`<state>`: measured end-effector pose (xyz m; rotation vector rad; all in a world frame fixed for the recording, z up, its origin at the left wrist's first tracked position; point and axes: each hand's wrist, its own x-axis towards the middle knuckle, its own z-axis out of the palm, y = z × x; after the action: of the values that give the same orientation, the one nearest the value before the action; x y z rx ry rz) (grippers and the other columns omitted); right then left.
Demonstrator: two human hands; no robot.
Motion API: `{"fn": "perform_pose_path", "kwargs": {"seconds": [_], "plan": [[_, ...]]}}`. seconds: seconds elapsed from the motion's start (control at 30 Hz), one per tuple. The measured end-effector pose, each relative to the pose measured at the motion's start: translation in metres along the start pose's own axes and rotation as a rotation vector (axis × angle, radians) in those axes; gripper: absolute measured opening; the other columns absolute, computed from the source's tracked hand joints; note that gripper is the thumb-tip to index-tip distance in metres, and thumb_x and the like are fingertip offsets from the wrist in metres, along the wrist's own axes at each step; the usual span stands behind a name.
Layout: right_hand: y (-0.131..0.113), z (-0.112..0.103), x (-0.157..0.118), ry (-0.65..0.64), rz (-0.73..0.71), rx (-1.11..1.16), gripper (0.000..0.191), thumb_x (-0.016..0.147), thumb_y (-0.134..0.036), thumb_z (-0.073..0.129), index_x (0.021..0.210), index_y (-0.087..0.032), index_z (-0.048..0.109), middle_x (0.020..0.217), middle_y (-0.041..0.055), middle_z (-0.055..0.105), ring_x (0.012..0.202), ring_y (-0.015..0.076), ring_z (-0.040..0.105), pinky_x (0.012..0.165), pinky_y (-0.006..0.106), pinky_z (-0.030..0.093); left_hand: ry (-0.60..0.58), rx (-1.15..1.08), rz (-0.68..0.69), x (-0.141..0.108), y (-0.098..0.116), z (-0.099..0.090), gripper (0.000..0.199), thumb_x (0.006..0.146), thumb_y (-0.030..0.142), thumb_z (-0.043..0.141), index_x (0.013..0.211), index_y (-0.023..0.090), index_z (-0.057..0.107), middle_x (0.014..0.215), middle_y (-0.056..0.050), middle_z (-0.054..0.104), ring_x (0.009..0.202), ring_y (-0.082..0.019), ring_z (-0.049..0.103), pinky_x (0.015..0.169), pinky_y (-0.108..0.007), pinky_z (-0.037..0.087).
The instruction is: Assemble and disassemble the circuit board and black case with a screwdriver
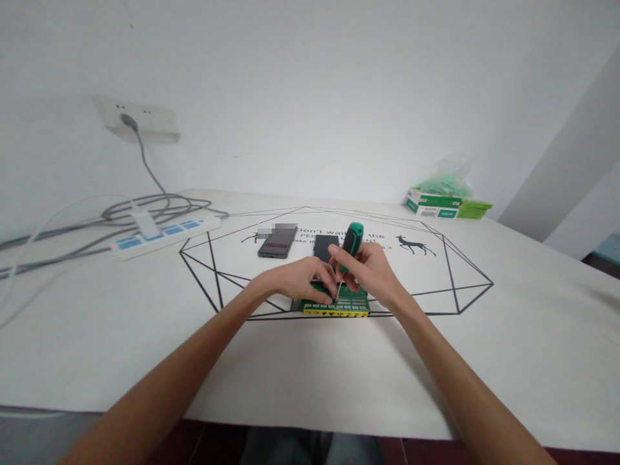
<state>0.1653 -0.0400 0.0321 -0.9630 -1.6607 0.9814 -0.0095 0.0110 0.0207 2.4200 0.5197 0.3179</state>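
Observation:
A green circuit board (356,299) with a yellow strip along its near edge lies on the white table in front of me. My right hand (371,268) grips a screwdriver (353,240) with a green and black handle. The tool stands nearly upright, its thin shaft pointing down at the board. My left hand (310,278) rests over the board's left part, its thumb and fingers drawn together close to the screwdriver's tip. What those fingertips pinch, if anything, is too small to see. Just behind the hands lies a dark, flat rectangular object (325,245), partly covered by them.
A smartphone (278,241) lies behind my left hand. At the left are a white power strip (165,237), tangled grey cables (169,203) and a wall socket (159,123). Green-and-white boxes (433,201) with a plastic bag (448,177) stand at the back right.

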Motion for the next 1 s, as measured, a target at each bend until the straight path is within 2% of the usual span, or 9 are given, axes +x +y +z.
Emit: {"fn": "perform_pose_path", "kwargs": {"seconds": [0.13,0.4,0.6,0.7,0.8,0.9,1.0], "plan": [[0.001,-0.001,0.0,0.006,0.0,0.008,0.049,0.077,-0.06,0.062,0.054,-0.016,0.054,0.044,-0.0012,0.053,0.035,0.007,0.044,0.035,0.021,0.033,-0.005,0.011,0.0,0.0,0.0,0.0,0.015,0.077,0.019,0.067,0.089,0.021,0.077,0.093,-0.004,0.072,0.088,-0.017,0.064,0.083,-0.027,0.047],[0.003,-0.001,0.001,0.019,0.004,0.034,0.046,0.078,-0.059,0.061,0.065,-0.015,0.061,0.046,-0.0006,0.055,0.035,0.0074,0.044,0.035,0.021,0.031,-0.003,0.011,0.004,0.001,-0.001,-0.001,0.016,0.077,0.021,0.069,0.09,0.02,0.077,0.098,-0.006,0.072,0.09,-0.018,0.063,0.082,-0.027,0.047],[0.002,-0.001,0.002,0.04,-0.007,0.039,0.045,0.078,-0.058,0.061,0.065,-0.015,0.061,0.046,-0.0005,0.056,0.034,0.0068,0.043,0.034,0.022,0.029,0.02,-0.004,0.0,0.001,-0.001,0.002,0.011,0.077,0.022,0.069,0.084,0.018,0.077,0.087,-0.005,0.073,0.081,-0.016,0.065,0.077,-0.026,0.048],[0.002,-0.002,0.003,0.098,-0.019,0.055,0.045,0.077,-0.058,0.062,0.065,-0.015,0.061,0.048,0.0003,0.057,0.033,0.0068,0.042,0.034,0.023,0.029,0.059,0.002,-0.024,0.002,0.0,0.003,0.009,0.076,0.021,0.069,0.08,0.017,0.076,0.08,-0.005,0.073,0.074,-0.015,0.065,0.073,-0.025,0.048],[0.002,-0.006,0.006,0.248,-0.05,0.089,0.044,0.077,-0.057,0.063,0.064,-0.015,0.06,0.049,0.0009,0.057,0.033,0.0068,0.041,0.033,0.024,0.029,0.159,0.031,-0.05,0.002,0.002,0.004,0.011,0.076,0.022,0.068,0.08,0.015,0.075,0.08,-0.005,0.073,0.072,-0.014,0.064,0.07,-0.025,0.048],[0.002,-0.011,0.009,0.413,-0.073,0.095,0.043,0.076,-0.057,0.063,0.064,-0.016,0.06,0.05,0.0016,0.058,0.033,0.007,0.041,0.032,0.024,0.029,0.353,0.105,-0.11,0.002,0.002,0.004,0.014,0.078,0.023,0.064,0.082,0.015,0.075,0.081,-0.005,0.073,0.073,-0.014,0.063,0.07,-0.025,0.047],[0.003,-0.013,0.011,0.48,-0.057,0.067,0.044,0.077,-0.058,0.061,0.065,-0.016,0.06,0.05,0.002,0.058,0.033,0.007,0.041,0.032,0.025,0.03,0.497,0.255,-0.184,0.003,-0.003,0.005,0.016,0.08,0.024,0.061,0.082,0.016,0.075,0.081,-0.005,0.073,0.072,-0.015,0.061,0.07,-0.025,0.046]]}}
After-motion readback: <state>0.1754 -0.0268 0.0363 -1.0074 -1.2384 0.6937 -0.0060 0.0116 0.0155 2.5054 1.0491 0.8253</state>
